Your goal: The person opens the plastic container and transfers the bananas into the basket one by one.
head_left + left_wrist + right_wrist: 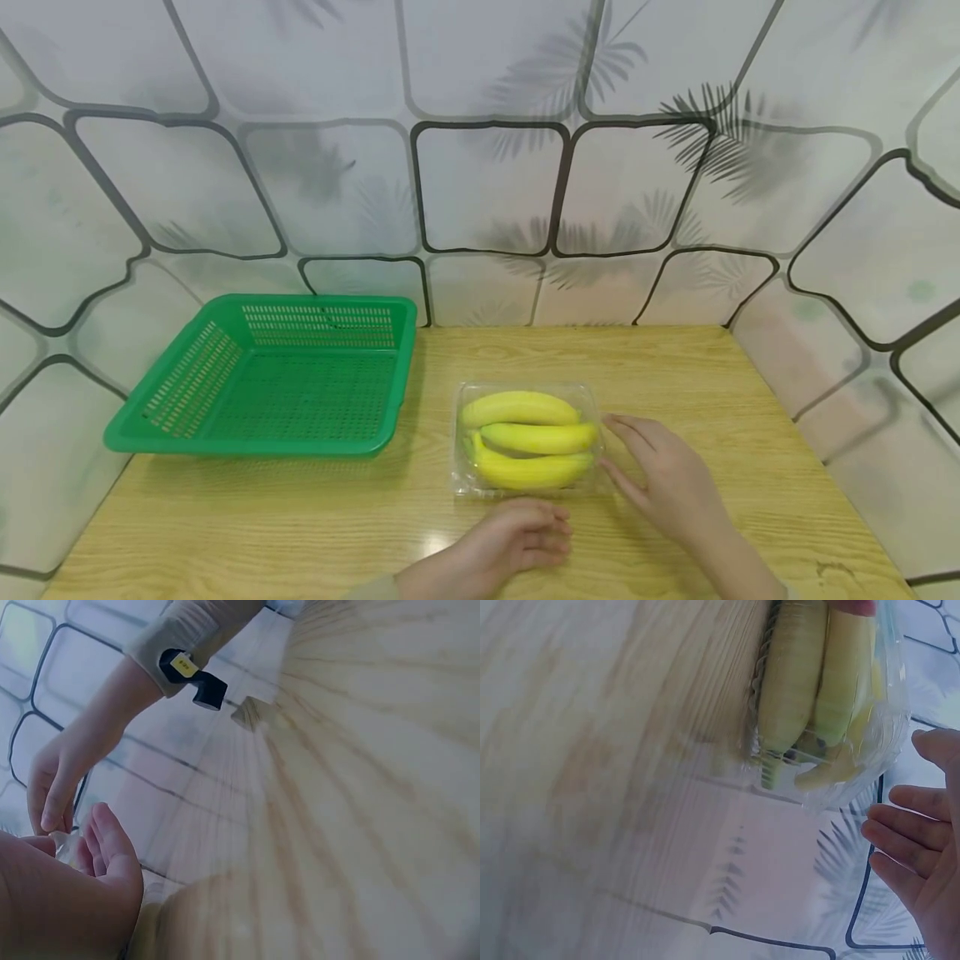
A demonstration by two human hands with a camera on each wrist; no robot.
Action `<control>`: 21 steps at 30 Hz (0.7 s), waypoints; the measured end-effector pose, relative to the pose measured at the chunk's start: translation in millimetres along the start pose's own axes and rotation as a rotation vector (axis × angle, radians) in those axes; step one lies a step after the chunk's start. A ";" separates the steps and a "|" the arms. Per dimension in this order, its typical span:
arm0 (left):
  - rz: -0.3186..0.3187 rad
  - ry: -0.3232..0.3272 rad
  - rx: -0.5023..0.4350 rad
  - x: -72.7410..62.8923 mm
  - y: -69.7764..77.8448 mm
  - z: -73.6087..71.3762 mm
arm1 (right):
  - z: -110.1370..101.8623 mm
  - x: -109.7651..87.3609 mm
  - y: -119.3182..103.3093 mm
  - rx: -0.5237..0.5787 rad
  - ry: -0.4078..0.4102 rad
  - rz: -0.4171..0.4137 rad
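Observation:
Three yellow bananas [525, 407] lie side by side in a clear plastic clamshell box [459, 450] on the table. The right wrist view shows the box's ridged edge and the bananas [791, 682] behind the clear plastic. My right hand [671, 483] is at the box's right end, thumb and fingers spread, fingertips close to its edge; the same hand [922, 847] appears with extended fingers beside the plastic. Just in front of the box is my left hand [513, 542], its fingers loosely bent with nothing in them. The left wrist view catches part of this hand [109, 844].
A green plastic basket [397, 392] with slotted sides stands to the left of the box, toward the back of the wooden table [645, 358]. A patterned wall [487, 192] closes off the back and both sides. A dark wrist camera [210, 691] sits on the right sleeve.

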State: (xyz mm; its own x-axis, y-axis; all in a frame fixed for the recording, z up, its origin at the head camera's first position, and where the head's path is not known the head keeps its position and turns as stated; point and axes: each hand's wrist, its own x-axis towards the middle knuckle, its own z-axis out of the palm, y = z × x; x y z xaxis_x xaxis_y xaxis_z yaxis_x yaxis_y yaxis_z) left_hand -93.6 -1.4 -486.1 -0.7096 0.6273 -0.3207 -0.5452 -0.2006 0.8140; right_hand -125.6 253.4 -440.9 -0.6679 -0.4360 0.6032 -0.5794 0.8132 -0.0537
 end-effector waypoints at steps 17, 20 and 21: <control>0.059 -0.098 -0.045 12.3 1.7 12.3 | 1.9 -9.1 9.3 0.051 0.005 0.014; 0.048 -0.108 -0.087 14.0 2.7 14.8 | 2.5 -10.3 10.0 0.062 -0.010 0.004; 0.044 -0.115 -0.097 14.6 2.8 15.5 | 2.5 -10.8 10.1 0.064 -0.016 0.002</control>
State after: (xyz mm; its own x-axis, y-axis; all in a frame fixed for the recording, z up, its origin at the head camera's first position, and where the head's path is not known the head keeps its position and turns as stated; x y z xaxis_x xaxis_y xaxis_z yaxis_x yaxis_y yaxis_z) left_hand -98.6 18.9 -481.0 -0.6811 0.6973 -0.2234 -0.5592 -0.2984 0.7734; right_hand -125.4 265.3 -449.9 -0.6763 -0.4405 0.5904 -0.6062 0.7882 -0.1063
